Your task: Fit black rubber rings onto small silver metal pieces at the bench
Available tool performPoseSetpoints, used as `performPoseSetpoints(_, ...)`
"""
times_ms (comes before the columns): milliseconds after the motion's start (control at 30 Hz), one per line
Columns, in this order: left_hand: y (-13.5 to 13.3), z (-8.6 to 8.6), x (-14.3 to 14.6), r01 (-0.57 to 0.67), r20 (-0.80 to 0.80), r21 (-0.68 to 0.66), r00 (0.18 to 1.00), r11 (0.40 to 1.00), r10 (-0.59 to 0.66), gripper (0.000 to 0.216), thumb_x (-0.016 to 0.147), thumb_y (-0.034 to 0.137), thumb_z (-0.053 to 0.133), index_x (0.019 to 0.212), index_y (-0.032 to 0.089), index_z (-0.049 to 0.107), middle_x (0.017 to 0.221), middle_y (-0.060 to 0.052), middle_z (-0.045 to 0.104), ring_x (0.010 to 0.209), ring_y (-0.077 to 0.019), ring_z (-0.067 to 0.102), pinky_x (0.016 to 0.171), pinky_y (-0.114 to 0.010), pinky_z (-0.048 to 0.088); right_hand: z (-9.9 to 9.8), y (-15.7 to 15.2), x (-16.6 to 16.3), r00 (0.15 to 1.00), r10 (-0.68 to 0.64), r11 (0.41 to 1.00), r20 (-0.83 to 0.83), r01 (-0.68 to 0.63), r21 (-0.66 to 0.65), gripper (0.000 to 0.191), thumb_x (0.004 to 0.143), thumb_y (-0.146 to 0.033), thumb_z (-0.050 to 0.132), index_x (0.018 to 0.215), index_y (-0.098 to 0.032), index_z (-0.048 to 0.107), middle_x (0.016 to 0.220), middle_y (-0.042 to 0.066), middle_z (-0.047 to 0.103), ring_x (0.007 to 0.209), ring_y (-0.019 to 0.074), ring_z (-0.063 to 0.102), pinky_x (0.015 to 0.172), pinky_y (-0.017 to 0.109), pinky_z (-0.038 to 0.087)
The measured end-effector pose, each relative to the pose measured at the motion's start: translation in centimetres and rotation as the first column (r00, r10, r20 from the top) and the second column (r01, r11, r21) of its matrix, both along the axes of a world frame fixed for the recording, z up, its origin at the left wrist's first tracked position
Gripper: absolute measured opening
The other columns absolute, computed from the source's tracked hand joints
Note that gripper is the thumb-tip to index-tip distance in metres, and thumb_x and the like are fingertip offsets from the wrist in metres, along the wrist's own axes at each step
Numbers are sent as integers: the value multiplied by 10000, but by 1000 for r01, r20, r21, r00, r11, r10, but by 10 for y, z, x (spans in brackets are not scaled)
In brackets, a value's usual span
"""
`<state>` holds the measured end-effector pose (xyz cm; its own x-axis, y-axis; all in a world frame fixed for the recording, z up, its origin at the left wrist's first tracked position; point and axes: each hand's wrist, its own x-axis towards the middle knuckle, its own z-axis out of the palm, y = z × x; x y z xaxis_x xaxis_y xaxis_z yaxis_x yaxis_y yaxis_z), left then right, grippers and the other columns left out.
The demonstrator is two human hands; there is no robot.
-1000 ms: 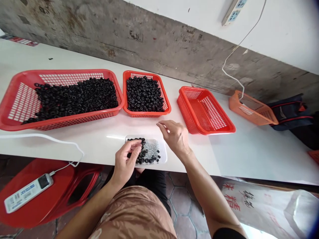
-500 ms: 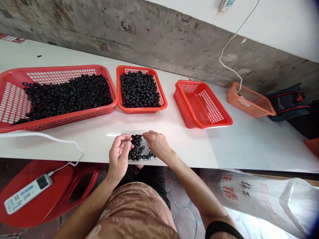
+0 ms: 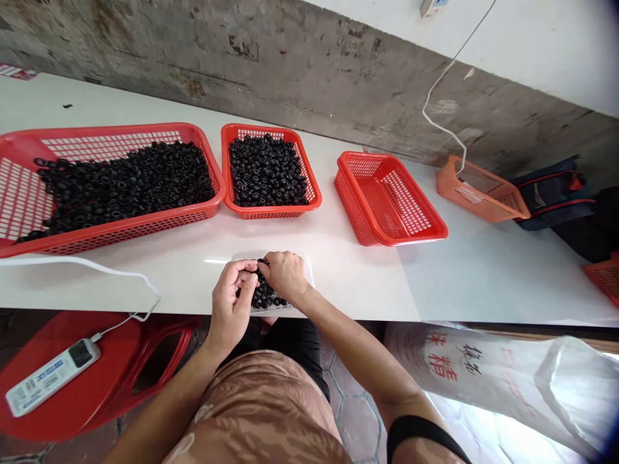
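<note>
- Left hand (image 3: 233, 291) and right hand (image 3: 286, 273): fingertips meet, thumbs bent inward; whether either pinches a piece cannot be told.
- Black ring-shaped pieces (image 3: 264, 298): directly beneath the grip, in a shallow clear plastic tray (image 3: 308, 268), presumably placed to catch drops.
- White tabletop (image 3: 358, 277): front edge just nearer than the grip; bare strip beyond, open rightward.
- Small red mesh plastic basket (image 3: 273, 211), piece-filled: beyond the grip, likely for easy reach; larger red mesh basket (image 3: 145, 219) farther left.
</note>
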<state>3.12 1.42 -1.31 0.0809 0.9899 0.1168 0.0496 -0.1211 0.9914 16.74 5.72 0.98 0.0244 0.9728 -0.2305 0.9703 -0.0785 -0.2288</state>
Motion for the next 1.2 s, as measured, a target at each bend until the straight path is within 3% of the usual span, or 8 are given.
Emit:
performPoseSetpoints(200, 3, 5, -3, 29, -47, 29, 999, 999, -28, 306, 960, 309, 575, 1250, 217, 614, 1236, -95, 601, 929, -175, 656, 857, -306, 542, 7, -4, 22, 937, -106, 994, -334, 94, -53, 231, 877, -384, 633, 934, -209, 772, 744, 33, 744, 731, 170, 686, 666, 243, 477)
performPoseSetpoints(367, 5, 13, 1, 123, -116, 44, 986, 991, -117, 281, 934, 301, 617, 1193, 221, 692, 1183, -84, 669, 973, -195, 667, 859, -296, 547, 21, -13, 46, 468, -292, 932, -834, -57, -359, 345, 774, -488, 705, 797, -143, 713, 487, -56, 554, 386, 50, 350, 398, 197, 245)
performPoseSetpoints(467, 6, 14, 5, 120, -25, -25, 992, 993, -120, 188, 890, 319, 684, 1031, 203, 731, 993, -57, 715, 886, -190, 685, 811, -282, 552, 25, -18, 50, 369, -321, 906, -872, -150, -397, 382, 777, -520, 687, 812, -139, 696, 471, -69, 530, 356, 39, 263, 369, 199, 175)
performPoseSetpoints(533, 6, 15, 7, 105, 79, -116, 992, 988, -96, 200, 841, 335, 738, 972, 185, 724, 899, -42, 720, 813, -180, 688, 768, -275, 558, 25, -20, 51, 431, -264, 927, -863, -132, -350, 397, 841, -536, 630, 850, -145, 701, 494, -59, 556, 360, 50, 296, 375, 201, 209)
performPoseSetpoints(600, 7, 17, 7, 95, 165, -194, 984, 976, -64, 235, 808, 350, 766, 953, 172, 719, 850, -32, 718, 749, -164, 684, 735, -273, 565, 24, -21, 52, 664, -119, 975, -738, -61, -212, 340, 920, -464, 583, 893, -152, 717, 577, -26, 634, 424, 74, 439, 443, 202, 331)
performPoseSetpoints(700, 8, 19, 8, 52, 218, -219, 976, 974, -3, 254, 783, 349, 787, 957, 175, 721, 864, -23, 717, 696, -136, 668, 694, -258, 564, 19, -22, 54, 976, 71, 997, -205, -73, 0, 197, 967, -261, 565, 955, -162, 735, 853, 57, 751, 752, 156, 677, 685, 239, 472)
performPoseSetpoints(800, 8, 18, 9, 37, 210, -197, 978, 980, 5, 225, 790, 330, 784, 946, 178, 730, 839, -17, 712, 678, -124, 655, 673, -243, 554, 13, -24, 53, 989, 140, 990, 55, -140, -9, 204, 965, -161, 528, 994, -153, 729, 1010, 125, 741, 912, 246, 709, 743, 300, 493)
performPoseSetpoints(1200, 6, 12, 7, 77, 223, -163, 974, 984, -39, 186, 828, 303, 762, 964, 181, 736, 821, -7, 708, 687, -108, 654, 690, -216, 546, 3, -27, 36, 920, 348, 937, 179, -337, -93, 268, 974, -86, 407, 1037, -119, 665, 1025, 159, 659, 910, 264, 696, 689, 310, 513)
